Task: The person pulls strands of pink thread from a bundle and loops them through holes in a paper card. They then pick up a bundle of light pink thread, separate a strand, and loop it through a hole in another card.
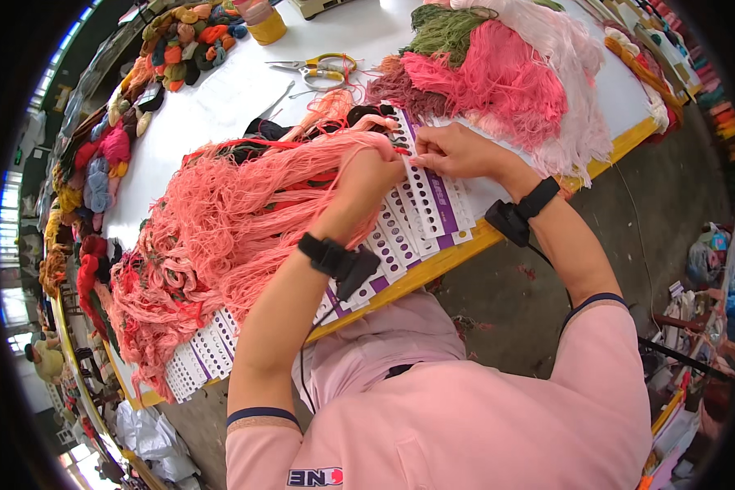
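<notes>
My left hand [366, 181] is closed on a bundle of salmon-pink threads [220, 220] that spreads over a row of white and purple punched cards [420, 208] on the white table [220, 102]. My right hand [453, 151] rests on the cards right beside it, fingertips pinching at the thread ends near the holes. Both wrists wear black bands. What the right fingertips pinch is too small to tell.
A heap of pink, white and green thread [506, 73] lies at the back right. Scissors with yellow handles [318, 69] lie behind the hands. Coloured yarn skeins [106, 155] line the table's left rim, and a yellow pot [265, 24] stands at the back. The table's yellow front edge [433, 265] is close to my body.
</notes>
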`<state>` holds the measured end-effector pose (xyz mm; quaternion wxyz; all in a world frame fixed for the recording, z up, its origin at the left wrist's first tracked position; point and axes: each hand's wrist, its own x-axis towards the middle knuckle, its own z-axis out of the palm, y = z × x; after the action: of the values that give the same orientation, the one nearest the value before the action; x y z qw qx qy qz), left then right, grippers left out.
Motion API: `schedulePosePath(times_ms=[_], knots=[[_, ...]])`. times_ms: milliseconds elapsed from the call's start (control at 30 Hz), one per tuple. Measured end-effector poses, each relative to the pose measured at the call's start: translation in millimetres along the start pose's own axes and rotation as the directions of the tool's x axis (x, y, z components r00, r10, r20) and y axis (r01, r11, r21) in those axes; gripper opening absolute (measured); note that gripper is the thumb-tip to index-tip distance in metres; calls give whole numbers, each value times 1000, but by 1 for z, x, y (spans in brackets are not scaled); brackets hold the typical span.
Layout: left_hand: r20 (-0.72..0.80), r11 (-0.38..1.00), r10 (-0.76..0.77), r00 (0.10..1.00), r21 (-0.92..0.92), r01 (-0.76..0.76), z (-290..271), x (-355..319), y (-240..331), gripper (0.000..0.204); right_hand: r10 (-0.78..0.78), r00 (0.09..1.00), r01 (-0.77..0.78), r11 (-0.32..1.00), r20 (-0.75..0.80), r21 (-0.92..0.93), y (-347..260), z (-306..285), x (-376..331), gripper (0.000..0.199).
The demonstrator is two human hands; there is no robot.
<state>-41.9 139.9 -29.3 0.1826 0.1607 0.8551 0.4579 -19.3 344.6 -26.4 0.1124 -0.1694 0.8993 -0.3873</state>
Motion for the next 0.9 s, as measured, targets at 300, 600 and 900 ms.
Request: schedulePosePath(times_ms=[300, 600, 900], knots=[[215, 813, -204, 955, -506, 287, -21, -15, -6, 12, 6, 991, -17, 997, -136, -76, -1, 14, -2, 23], [188, 744, -136, 973, -629, 226, -17, -9, -8, 9, -30, 965, -9, 989, -261, -148, -2, 28, -9, 21], [398, 804, 130, 908, -578, 139, -13, -24, 5, 28, 176, 935, -95, 961, -308, 261, 0, 24, -10, 21]])
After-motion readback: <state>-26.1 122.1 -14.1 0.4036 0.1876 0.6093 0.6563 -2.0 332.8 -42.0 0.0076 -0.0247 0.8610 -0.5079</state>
